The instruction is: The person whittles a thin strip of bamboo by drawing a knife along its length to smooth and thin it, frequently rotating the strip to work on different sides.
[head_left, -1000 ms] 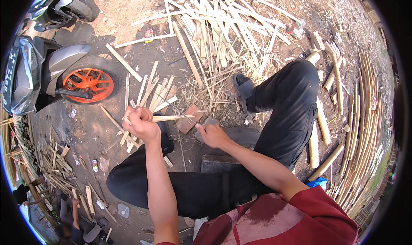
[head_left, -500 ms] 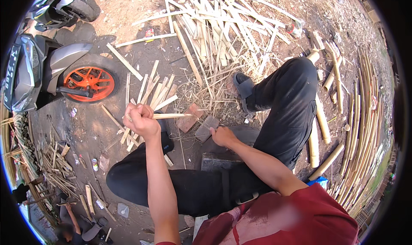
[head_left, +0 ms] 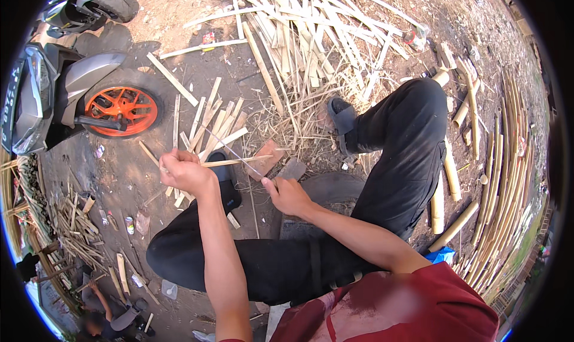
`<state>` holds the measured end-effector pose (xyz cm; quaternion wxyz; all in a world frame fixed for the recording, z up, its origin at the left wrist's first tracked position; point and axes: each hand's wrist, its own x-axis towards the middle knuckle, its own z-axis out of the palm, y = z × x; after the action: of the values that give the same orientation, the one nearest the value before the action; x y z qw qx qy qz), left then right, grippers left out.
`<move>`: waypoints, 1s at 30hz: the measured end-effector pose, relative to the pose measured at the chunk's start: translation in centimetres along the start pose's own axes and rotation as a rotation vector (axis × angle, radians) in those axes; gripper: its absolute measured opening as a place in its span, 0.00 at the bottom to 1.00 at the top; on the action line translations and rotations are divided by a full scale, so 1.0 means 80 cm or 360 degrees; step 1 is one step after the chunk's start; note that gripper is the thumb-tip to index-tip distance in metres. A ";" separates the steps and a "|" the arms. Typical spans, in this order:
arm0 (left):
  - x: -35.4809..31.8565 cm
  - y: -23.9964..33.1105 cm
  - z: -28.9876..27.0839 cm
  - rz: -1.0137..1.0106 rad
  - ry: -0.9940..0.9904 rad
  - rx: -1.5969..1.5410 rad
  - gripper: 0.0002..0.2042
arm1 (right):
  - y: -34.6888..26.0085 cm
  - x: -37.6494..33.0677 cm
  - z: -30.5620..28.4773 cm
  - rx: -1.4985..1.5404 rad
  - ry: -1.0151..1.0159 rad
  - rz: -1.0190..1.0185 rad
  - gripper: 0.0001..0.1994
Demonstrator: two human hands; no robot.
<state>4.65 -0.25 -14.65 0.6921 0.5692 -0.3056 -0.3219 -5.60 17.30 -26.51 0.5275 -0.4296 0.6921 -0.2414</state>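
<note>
My left hand (head_left: pixel 186 173) is closed around one end of a split bamboo strip (head_left: pixel 230 162), which points right over the ground. In my right hand (head_left: pixel 289 197) is a knife, its handle hidden in the closed fingers. The thin blade (head_left: pixel 222 142) slants up and left, crossing the strip in this view; whether it touches the strip I cannot tell. Beneath the strip's free end lies a reddish brick (head_left: pixel 265 160), with a greyish block (head_left: pixel 292 169) beside it, nearer my right hand. Several cut bamboo strips (head_left: pixel 221 128) lie just beyond my left hand.
A large heap of split bamboo (head_left: pixel 311 37) lies ahead, with shavings (head_left: pixel 299 111) at its near side. A motorcycle's orange wheel (head_left: pixel 122 111) stands at left. Long bamboo poles (head_left: pixel 502 180) line the right. Another person (head_left: pixel 113 315) is at lower left.
My right hand has moved left and slightly nearer, bringing the knife blade out across the bamboo strip. The left hand has shifted slightly left with the strip.
</note>
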 end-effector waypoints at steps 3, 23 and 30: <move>-0.009 0.004 0.005 -0.0015 0.0016 0.0046 0.14 | -0.034 -0.017 -0.007 0.0112 0.0027 -0.0176 0.29; 0.006 0.008 -0.001 -0.0013 0.0120 0.0081 0.09 | -0.090 -0.027 -0.033 -0.0060 0.0021 -0.0186 0.31; -0.008 0.013 0.007 -0.0022 0.0226 0.0182 0.13 | -0.016 -0.012 -0.032 -0.0168 -0.0006 0.0024 0.34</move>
<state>3.92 0.03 -13.56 0.6763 0.6311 -0.2697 -0.2674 -7.52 17.13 -24.17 0.5072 -0.4519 0.7061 -0.1998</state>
